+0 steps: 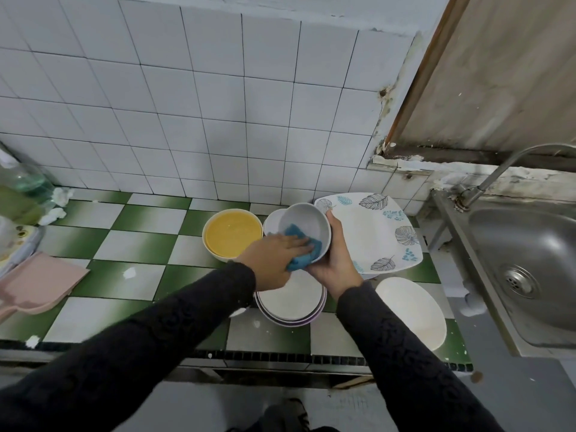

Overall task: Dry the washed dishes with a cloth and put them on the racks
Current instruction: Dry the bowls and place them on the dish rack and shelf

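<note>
Now, small pale-grey round bowl (308,219) tilted, blue cloth (297,233) bunched inside, left hand (274,260) pressing cloth with flat fingers, right hand (335,263) gripping bowl's underside

The grey bowl (307,226) sat tilted in my right hand (335,260), mouth turned left, the blue cloth (304,251) bunched inside it under my left hand's (274,260) flat fingers. Around it lay a yellow bowl (233,235), stacked white plates (291,302), a leaf-patterned plate (374,232) and an oval white plate (411,310).
</note>
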`<state>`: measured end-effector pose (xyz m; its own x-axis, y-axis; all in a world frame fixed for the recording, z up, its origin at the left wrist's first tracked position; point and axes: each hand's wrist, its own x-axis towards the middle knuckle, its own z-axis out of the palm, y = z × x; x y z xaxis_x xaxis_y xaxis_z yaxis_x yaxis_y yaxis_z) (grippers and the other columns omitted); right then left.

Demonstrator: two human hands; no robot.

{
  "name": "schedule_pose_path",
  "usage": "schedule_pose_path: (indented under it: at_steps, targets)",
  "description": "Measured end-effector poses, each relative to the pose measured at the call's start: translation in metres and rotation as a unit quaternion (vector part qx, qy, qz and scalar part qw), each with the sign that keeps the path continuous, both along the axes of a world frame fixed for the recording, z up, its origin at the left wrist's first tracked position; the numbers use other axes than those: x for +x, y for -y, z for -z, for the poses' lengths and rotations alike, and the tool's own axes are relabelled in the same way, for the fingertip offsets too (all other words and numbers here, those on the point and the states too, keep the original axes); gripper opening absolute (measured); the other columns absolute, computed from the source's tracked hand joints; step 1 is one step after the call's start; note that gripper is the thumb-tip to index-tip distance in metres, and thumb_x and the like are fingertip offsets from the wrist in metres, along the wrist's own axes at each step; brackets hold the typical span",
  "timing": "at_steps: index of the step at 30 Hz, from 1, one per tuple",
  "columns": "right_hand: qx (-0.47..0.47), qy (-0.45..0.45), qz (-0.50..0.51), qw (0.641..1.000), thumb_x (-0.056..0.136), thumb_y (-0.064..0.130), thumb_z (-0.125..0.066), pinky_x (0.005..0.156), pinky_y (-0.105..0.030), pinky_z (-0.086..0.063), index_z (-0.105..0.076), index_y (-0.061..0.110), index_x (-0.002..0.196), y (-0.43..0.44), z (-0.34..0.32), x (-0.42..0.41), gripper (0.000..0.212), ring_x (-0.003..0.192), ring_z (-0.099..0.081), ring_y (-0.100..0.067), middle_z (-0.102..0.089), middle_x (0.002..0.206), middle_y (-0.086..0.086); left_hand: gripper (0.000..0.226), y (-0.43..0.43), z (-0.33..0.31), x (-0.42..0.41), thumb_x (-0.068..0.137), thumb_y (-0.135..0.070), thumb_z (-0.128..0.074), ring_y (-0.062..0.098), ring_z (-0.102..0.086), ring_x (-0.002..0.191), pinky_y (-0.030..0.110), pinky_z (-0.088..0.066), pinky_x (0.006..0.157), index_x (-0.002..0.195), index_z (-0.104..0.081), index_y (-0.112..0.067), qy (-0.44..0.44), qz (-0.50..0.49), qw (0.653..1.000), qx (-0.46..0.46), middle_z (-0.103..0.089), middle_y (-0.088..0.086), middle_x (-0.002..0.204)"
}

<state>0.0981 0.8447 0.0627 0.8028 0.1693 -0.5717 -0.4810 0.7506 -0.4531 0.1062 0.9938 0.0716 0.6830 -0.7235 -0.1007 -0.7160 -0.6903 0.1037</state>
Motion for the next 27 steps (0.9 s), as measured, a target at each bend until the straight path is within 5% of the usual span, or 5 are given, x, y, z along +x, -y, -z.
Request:
schedule_pose_path:
  at_steps: [10,16,19,22,27]
  targets:
    - [0.015,0.028,0.008,0.999,0.090,0.054,-0.063,0.108,-0.059,-0.041,-0.056,0.015,0.131,0.001,-0.003,0.004,0.058,0.127,-0.052,-0.039,-0.059,0.135,-0.021,0.068,0.020,0.008,-0.001,0.106,-0.019,-0.031,0.030,0.011,0.151,0.045,0.010,0.118,0.152,0.016,-0.004,0.157,-0.198,0.958,0.133,0.015,0.014,0.163]
    - [0.024,0.010,0.035,0.999,0.088,0.056,-0.066,0.108,-0.055,-0.045,-0.061,0.012,0.126,-0.005,-0.002,0.004,0.058,0.117,-0.062,-0.037,-0.071,0.118,-0.020,0.065,0.035,-0.007,-0.012,0.093,-0.015,-0.047,0.026,-0.028,0.146,0.038,-0.014,0.121,0.153,-0.023,-0.006,-0.026,-0.177,0.983,-0.039,-0.030,0.012,0.158]
    - [-0.027,0.033,0.042,0.998,0.094,0.053,-0.058,0.094,-0.050,-0.051,-0.063,0.017,0.109,-0.008,-0.012,0.005,0.039,0.094,-0.065,-0.032,-0.076,0.083,-0.014,0.043,0.036,-0.020,-0.017,0.093,-0.012,-0.047,0.026,-0.055,0.106,0.025,-0.039,0.088,0.136,-0.048,-0.012,-0.086,-0.217,0.954,-0.188,-0.059,0.008,0.126]
    - [0.002,0.029,0.073,0.997,0.096,0.044,-0.060,0.098,-0.049,-0.048,-0.062,0.020,0.098,-0.009,-0.014,0.002,0.025,0.092,-0.062,-0.030,-0.074,0.068,-0.012,0.037,0.036,-0.024,-0.013,0.092,-0.007,-0.048,0.022,-0.054,0.095,0.025,-0.039,0.078,0.127,-0.055,-0.012,-0.238,-0.271,0.878,-0.314,-0.059,0.004,0.104]
    - [0.059,0.010,0.015,0.998,0.083,0.057,-0.072,0.105,-0.050,-0.048,-0.059,0.008,0.134,-0.009,0.002,0.007,0.072,0.111,-0.062,-0.036,-0.068,0.116,-0.021,0.055,0.023,-0.026,-0.009,0.066,-0.008,-0.059,0.032,-0.061,0.102,0.036,-0.056,0.077,0.121,-0.057,-0.002,-0.436,-0.333,0.625,-0.556,-0.063,0.018,0.109]
